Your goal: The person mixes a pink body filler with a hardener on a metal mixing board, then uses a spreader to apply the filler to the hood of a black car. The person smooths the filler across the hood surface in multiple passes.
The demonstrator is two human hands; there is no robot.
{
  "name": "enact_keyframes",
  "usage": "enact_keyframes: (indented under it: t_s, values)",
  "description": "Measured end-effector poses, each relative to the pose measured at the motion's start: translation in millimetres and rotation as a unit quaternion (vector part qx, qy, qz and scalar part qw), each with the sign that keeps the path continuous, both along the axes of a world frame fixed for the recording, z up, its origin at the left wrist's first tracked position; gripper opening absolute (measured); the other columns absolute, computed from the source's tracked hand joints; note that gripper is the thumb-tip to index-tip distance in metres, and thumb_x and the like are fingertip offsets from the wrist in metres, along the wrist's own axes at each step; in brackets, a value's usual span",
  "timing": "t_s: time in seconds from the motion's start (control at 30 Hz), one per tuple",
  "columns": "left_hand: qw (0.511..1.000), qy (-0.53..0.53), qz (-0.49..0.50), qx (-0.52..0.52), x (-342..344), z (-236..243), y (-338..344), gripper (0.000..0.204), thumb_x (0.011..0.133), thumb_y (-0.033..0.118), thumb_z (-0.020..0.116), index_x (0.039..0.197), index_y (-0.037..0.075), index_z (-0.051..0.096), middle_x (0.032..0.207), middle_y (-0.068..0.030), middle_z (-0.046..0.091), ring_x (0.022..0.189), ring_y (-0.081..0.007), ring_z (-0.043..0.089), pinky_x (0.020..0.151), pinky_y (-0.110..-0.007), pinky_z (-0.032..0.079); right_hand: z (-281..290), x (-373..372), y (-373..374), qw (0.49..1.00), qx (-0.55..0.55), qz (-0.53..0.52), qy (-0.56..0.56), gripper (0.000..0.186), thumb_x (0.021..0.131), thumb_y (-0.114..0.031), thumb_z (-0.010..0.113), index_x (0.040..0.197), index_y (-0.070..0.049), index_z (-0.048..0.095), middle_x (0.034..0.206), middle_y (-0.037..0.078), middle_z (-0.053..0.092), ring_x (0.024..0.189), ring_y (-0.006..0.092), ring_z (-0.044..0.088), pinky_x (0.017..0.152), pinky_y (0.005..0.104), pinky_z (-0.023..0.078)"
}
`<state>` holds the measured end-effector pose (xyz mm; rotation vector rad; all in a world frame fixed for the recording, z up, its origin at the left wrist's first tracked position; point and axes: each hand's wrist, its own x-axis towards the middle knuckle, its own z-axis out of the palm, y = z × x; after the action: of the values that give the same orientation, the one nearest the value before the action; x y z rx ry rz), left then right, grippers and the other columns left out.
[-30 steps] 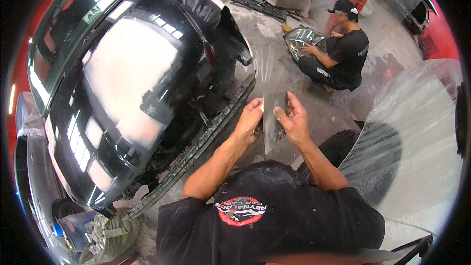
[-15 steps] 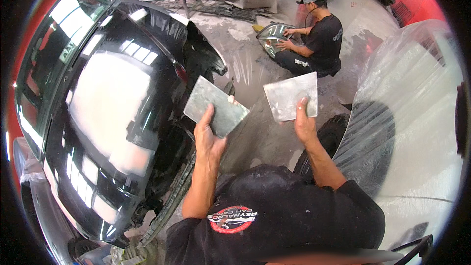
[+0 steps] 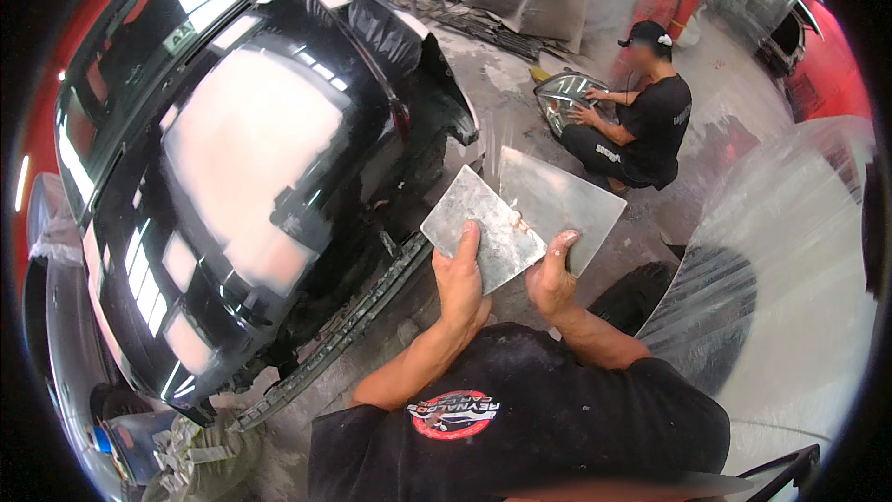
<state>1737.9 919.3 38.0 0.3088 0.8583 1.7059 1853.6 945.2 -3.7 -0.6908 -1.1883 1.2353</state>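
Observation:
My left hand (image 3: 460,284) grips a thin, flat rectangular plate (image 3: 478,232), thumb on top and fingers beneath. Whitish smears cover that plate, and pale-smeared fingertips show by its far right edge. A second, larger greyish plate (image 3: 576,200) is pinched in my right hand (image 3: 554,281), whose thumb carries white residue. The two plates meet in front of my chest, the left one overlapping the right one's left side. Whether they touch cannot be made out.
On the left stands a black car (image 3: 372,139) with a whitish patch on its hood (image 3: 251,121) and its front bumper off. A co-worker (image 3: 655,121) crouches ahead, hands on a headlight (image 3: 562,98). Plastic sheeting (image 3: 790,223) covers a vehicle at right.
Both hands have come together, so the plates, apart before, now overlap. The right plate has tilted clockwise. The view has shifted, moving the car and co-worker in the picture.

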Motion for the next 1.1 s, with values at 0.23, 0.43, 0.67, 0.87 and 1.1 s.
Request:
enact_keyframes:
  t_s: [0.23, 0.43, 0.67, 0.87, 1.1]
  values:
    - [0.997, 0.069, 0.003, 0.028, -4.3, -3.8, 7.3, 0.031, 0.101, 0.016, 0.063, 0.126, -0.001, 0.058, 0.115, -0.0090, 0.066, 0.100, -0.0154, 0.063, 0.089, -0.033, 0.051, 42.9, 7.4, -10.8, 0.983, 0.087, -0.041, -0.155, 0.044, 0.108, -0.028, 0.046, 0.137, 0.003, 0.052, 0.133, 0.018, 0.060, 0.121, 0.0262, 0.059, 0.101, 0.0367, 0.046]
    - [0.981, 0.185, -0.039, 0.046, -17.7, -1.5, 15.0, 0.036, 0.101, 0.020, 0.063, 0.130, 0.000, 0.056, 0.119, -0.0082, 0.065, 0.102, -0.0169, 0.064, 0.091, -0.035, 0.053, 38.0, 17.4, -9.4, 0.982, 0.092, -0.035, -0.160, 0.033, 0.105, -0.019, 0.050, 0.127, 0.003, 0.062, 0.114, 0.013, 0.070, 0.102, 0.0204, 0.067, 0.088, 0.0343, 0.052]
    - [0.865, 0.473, -0.040, 0.161, -45.3, 11.4, 37.0, 0.073, 0.099, 0.024, 0.066, 0.155, -0.002, 0.027, 0.156, -0.0195, 0.034, 0.134, -0.0253, 0.047, 0.110, -0.037, 0.038, 36.2, 40.9, -18.7, 0.964, 0.016, 0.051, -0.259, 0.039, 0.105, -0.015, 0.050, 0.140, 0.003, 0.050, 0.132, 0.015, 0.059, 0.121, 0.0249, 0.056, 0.103, 0.0360, 0.043]
    - [0.859, 0.420, -0.195, 0.217, -61.9, 41.2, 30.2, 0.060, 0.098, 0.024, 0.067, 0.146, -0.002, 0.043, 0.145, -0.0145, 0.052, 0.127, -0.0263, 0.055, 0.110, -0.038, 0.039, 32.4, 49.0, -16.7, 0.972, 0.061, 0.039, -0.222, 0.027, 0.104, -0.025, 0.055, 0.117, -0.003, 0.063, 0.092, 0.004, 0.066, 0.086, 0.0129, 0.060, 0.073, 0.0328, 0.049]
    - [0.995, -0.006, 0.007, 0.100, -59.8, 37.2, 25.3, 0.047, 0.098, 0.012, 0.063, 0.139, -0.001, 0.046, 0.134, -0.0143, 0.059, 0.119, -0.0270, 0.061, 0.103, -0.043, 0.050, -5.1, 57.2, 0.9, 0.987, -0.142, -0.023, -0.068, 0.048, 0.107, -0.022, 0.048, 0.150, -0.005, 0.033, 0.143, 0.015, 0.049, 0.131, 0.0288, 0.051, 0.105, 0.0449, 0.048]
